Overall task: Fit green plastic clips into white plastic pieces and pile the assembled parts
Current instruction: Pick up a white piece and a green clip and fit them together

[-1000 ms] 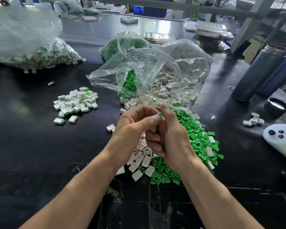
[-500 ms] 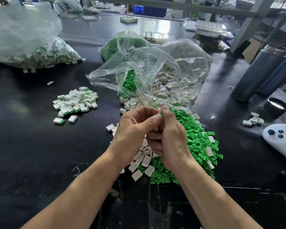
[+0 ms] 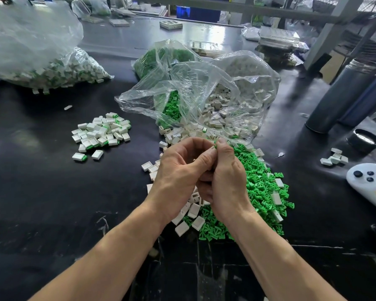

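Both hands meet above the green clip heap: the left hand and right hand pinch one green clip between fingertips. Assembled parts are piled left of the heap. No writing is legible.

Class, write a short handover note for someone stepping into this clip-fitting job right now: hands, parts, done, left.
Left hand and right hand: fingertips meet in a shared grip on a small green plastic clip; any white piece is hidden.
Loose green clips and white plastic pieces lie beneath the hands.
Done: pile of assembled parts, front left.
Left: both loose heaps.
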Tool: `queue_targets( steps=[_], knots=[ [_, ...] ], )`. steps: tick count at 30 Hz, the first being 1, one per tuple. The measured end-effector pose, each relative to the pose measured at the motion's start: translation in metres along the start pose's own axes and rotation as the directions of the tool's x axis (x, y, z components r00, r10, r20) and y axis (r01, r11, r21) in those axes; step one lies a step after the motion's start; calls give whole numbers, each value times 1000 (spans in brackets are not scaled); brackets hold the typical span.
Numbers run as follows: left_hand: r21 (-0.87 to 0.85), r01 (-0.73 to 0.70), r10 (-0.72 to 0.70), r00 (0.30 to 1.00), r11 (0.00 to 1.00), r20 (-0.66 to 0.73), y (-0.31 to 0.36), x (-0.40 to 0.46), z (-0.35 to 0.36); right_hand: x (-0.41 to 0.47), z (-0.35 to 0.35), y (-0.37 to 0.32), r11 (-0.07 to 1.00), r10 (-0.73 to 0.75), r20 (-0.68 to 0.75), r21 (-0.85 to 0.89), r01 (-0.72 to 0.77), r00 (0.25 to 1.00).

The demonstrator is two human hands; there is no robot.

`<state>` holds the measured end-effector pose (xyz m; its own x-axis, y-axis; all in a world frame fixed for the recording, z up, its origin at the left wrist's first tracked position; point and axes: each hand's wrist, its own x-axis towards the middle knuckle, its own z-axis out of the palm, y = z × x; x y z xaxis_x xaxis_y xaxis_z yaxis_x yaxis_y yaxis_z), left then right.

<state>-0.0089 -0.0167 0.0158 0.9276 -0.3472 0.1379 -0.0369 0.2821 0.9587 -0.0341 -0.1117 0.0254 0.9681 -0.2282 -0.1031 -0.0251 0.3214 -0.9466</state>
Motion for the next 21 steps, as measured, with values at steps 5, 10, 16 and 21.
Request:
queue_targets(
  steps=[5,10,16,21],
  knots=[
    [3,-15,15,1000,1000,-17,0,0,2,1,0,1,999,-26,-9,-29,25,1000],
    [4,-21,22,999,1000,-27,-1,-2,3,1,0,2,998,-26,-26,-61,25,999],
    [-15,-20,20,999,1000,-32,1,-2,6,1,1,0,997,-41,-30,-66,39,999],
    [-16,-36,35,999,999,-38,2,-3,7,1,1,1,994,-47,-16,-96,45,999]
  ],
)
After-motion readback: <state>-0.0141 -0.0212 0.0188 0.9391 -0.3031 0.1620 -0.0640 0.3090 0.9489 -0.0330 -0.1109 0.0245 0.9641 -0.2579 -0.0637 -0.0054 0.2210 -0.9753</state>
